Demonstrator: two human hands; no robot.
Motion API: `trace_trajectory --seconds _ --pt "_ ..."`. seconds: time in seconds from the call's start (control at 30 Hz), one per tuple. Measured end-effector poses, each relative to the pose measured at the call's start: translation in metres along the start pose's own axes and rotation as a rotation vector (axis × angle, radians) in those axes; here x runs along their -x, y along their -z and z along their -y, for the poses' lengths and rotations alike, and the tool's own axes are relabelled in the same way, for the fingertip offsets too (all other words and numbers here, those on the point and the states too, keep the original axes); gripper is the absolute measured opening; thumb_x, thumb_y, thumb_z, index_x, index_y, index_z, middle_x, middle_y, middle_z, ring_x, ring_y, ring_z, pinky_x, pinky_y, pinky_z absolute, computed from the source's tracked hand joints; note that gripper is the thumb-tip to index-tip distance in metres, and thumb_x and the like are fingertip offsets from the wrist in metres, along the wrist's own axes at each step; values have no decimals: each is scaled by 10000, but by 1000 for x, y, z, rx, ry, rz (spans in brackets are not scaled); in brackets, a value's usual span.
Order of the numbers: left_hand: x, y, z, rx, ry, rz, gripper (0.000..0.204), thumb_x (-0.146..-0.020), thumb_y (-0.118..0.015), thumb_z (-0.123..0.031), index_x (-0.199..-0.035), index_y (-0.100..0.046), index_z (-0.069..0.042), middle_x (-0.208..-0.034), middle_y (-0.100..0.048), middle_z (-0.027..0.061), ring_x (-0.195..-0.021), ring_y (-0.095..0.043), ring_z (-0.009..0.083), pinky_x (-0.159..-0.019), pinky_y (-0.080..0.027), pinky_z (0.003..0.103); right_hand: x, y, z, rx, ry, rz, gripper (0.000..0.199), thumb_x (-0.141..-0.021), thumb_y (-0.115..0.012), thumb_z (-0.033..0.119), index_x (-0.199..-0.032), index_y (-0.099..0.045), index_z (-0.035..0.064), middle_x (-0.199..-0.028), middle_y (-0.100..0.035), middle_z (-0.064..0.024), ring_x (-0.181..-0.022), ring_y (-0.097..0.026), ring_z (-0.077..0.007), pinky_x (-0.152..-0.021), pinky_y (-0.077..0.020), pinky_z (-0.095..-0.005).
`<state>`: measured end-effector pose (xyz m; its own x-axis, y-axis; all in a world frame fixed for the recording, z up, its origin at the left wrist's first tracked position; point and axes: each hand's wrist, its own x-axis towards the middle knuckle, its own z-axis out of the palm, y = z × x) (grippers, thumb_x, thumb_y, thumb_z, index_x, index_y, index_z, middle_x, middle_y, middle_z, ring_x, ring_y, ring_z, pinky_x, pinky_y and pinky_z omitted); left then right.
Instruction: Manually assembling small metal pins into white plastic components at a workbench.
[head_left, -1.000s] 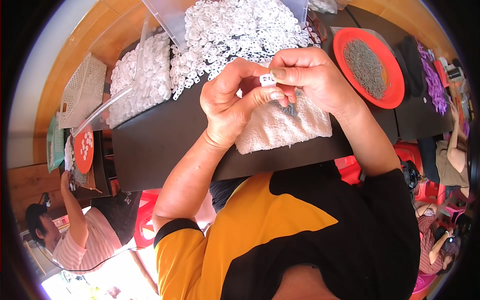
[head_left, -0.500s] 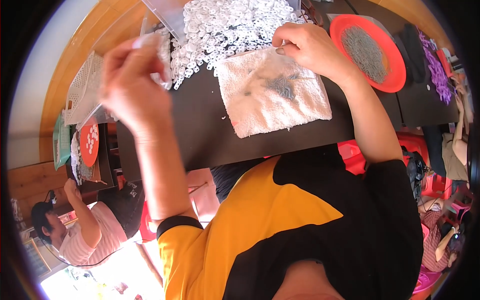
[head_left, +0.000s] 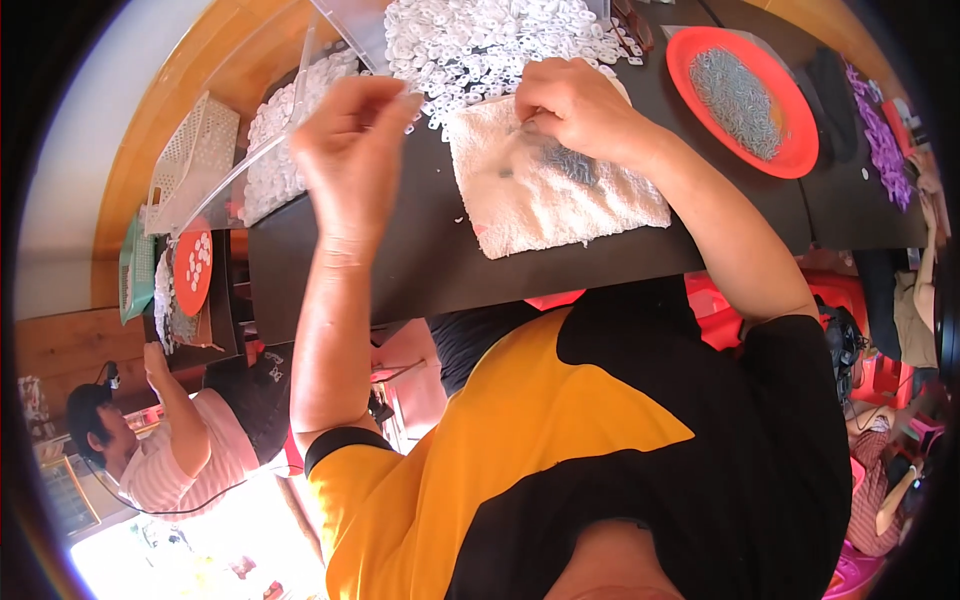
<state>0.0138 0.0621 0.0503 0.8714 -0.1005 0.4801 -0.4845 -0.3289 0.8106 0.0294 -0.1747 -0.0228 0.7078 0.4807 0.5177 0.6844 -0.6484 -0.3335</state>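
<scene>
Blurred by motion, my left hand (head_left: 355,150) is raised at the left front of the pile of small white plastic pieces with holes (head_left: 490,45). Its thumb and fingers come together; a pale spot shows at the tips, too smeared to name. My right hand (head_left: 585,112) bends over the upper part of a cream towel (head_left: 500,215). The right fingers are pinched just above the cloth, and what they hold, if anything, is hidden. Beside them on the towel lies a small dark heap of grey metal pieces, like screws (head_left: 570,166).
At right stands a red plate (head_left: 805,150) with a heap of grey screw-like pieces (head_left: 738,105). A clear plastic bin (head_left: 240,170) with white pieces is at left, beside a white perforated basket (head_left: 195,160). A person (head_left: 190,440) sits at far left near an orange plate (head_left: 185,295).
My left hand has swung right, away from the bin toward the white pile. The right hand has moved left and down over the towel. The whole view has shifted slightly.
</scene>
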Motion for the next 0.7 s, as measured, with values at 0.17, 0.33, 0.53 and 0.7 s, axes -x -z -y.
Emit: trace_trajectory --seconds 0.17,0.33,0.53,0.7 --pt "7 -28 15 -36 -26 261 86 -780 -717 -28 -830 -663 17 -704 -620 21 -631 -536 67 -587 -457 229 -3 -7 5 -7 52 -98 58 -721 -641 54 -746 -589 60 -774 -573 -45 -801 -588 -263 -693 -459 -388" --pt "17 -31 32 -139 80 475 106 -790 -726 -56 -863 -672 0 -777 -659 4 -722 -584 61 -659 -477 224 0 7 7 18 20 -113 53 -736 -622 35 -759 -575 44 -793 -573 -67 -799 -592 -274 -683 -465 -379" --pt "34 -29 33 -290 -115 565 111 -728 -704 -51 -827 -655 -40 -815 -576 100 -719 -617 298 -642 -487 373 3 18 8 -100 -36 -39 67 -757 -625 44 -819 -601 39 -798 -571 -80 -781 -594 -289 -683 -476 -383" --pt "37 -32 40 -269 -128 472 83 -755 -683 -44 -827 -648 -24 -792 -588 96 -682 -614 246 -636 -486 336 8 9 13 105 33 53 56 -765 -616 89 -804 -656 94 -856 -627 -59 -856 -626 -269 -738 -476 -411"
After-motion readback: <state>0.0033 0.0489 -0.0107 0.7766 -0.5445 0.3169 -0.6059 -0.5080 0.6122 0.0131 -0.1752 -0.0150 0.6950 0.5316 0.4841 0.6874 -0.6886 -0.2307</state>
